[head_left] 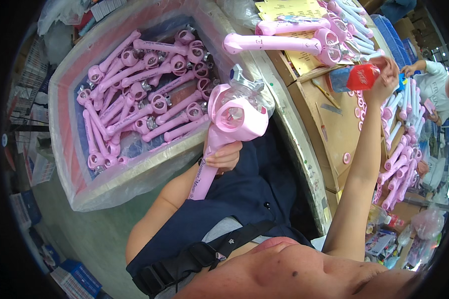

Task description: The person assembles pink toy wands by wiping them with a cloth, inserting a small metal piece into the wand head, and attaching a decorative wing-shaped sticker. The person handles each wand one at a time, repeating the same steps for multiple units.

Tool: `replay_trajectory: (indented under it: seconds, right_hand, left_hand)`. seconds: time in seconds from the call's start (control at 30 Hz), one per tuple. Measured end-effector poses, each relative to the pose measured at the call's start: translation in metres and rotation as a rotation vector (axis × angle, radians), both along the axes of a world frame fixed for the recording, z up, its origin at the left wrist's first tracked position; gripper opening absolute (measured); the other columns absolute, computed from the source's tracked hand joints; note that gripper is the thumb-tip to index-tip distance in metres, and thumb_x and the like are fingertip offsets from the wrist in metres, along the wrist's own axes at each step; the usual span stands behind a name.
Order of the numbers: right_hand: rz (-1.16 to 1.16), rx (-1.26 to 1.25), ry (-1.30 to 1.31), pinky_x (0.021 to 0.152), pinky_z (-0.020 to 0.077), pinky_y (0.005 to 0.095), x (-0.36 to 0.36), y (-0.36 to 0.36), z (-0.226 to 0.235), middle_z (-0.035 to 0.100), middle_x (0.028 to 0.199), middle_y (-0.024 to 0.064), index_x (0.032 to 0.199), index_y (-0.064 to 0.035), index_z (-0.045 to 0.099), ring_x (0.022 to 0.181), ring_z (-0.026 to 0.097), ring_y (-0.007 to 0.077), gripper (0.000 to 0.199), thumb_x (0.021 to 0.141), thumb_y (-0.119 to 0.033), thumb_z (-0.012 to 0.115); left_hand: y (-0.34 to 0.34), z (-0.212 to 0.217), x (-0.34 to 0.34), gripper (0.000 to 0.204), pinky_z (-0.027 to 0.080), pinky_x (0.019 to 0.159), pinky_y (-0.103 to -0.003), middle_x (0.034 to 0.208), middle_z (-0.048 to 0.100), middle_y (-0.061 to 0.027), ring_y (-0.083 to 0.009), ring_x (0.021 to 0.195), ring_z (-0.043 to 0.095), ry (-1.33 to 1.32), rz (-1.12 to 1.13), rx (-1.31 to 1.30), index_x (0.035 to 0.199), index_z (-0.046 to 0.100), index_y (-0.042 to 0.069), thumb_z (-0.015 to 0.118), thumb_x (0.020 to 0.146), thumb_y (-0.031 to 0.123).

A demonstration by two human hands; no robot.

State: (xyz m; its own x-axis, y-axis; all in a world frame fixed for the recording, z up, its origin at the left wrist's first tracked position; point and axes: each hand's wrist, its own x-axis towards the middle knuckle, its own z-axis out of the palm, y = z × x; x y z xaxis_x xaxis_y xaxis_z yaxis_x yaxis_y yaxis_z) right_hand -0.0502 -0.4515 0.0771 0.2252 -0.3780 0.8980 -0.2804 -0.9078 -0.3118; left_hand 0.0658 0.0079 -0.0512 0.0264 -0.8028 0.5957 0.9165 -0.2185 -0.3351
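My left hand (pixel 225 155) grips the handle of a pink toy wand (pixel 223 130) with a round clear-domed head, held upright over my lap. My right hand (pixel 381 74) is stretched out over the workbench and holds a small red and blue packet (pixel 355 78). To my left stands a large plastic-lined box (pixel 134 175) filled with several more pink wands (pixel 144 94). Two finished pink wands (pixel 284 42) lie on yellow paper at the far end of the bench.
The cardboard-topped workbench (pixel 340 130) carries small pink rings, a thin tool and rows of pink and white wand parts (pixel 399 149) at its right. Another person (pixel 434 79) works at the far right. Bottles and packets sit at the lower right.
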Motion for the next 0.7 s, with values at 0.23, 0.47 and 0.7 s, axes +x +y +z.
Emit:
replay_trajectory:
  seconds: [0.23,0.47,0.7]
  right_hand:
    - [0.792,1.247,-0.778,0.096,0.0462,0.0453,-0.119,-0.032,-0.044,0.059,0.119,0.0159,0.118,0.0005,0.054,0.106,0.058,0.0310,0.035,0.095,-0.026,0.049]
    - [1.011,1.548,-0.868,0.101,0.0377,0.0500,-0.167,0.004,-0.033,0.053,0.127,0.0132,0.124,-0.0034,0.051,0.116,0.050,0.0328,0.039,0.096,-0.030,0.046]
    - [0.877,1.390,-0.911,0.105,0.0292,0.0572,-0.139,-0.019,-0.020,0.051,0.131,0.0091,0.124,-0.0088,0.050,0.122,0.045,0.0335,0.036,0.096,-0.030,0.042]
  left_hand:
    - [0.002,0.000,-0.006,0.070,0.045,0.035,-0.025,0.111,0.053,-0.0269,-0.0234,0.052,0.057,0.052,-0.067,0.106,0.137,0.035,0.003,0.044,0.091,0.055]
    - [0.010,0.016,0.002,0.075,0.053,0.056,-0.027,0.143,0.026,-0.0316,-0.0284,0.089,0.063,-0.236,0.112,0.458,0.148,0.014,0.014,0.049,0.092,0.049]
    - [0.010,0.026,0.013,0.059,0.054,0.058,-0.029,0.124,0.049,-0.0251,-0.0265,0.080,0.064,-0.577,0.305,0.695,0.137,0.032,0.011,0.058,0.091,0.036]
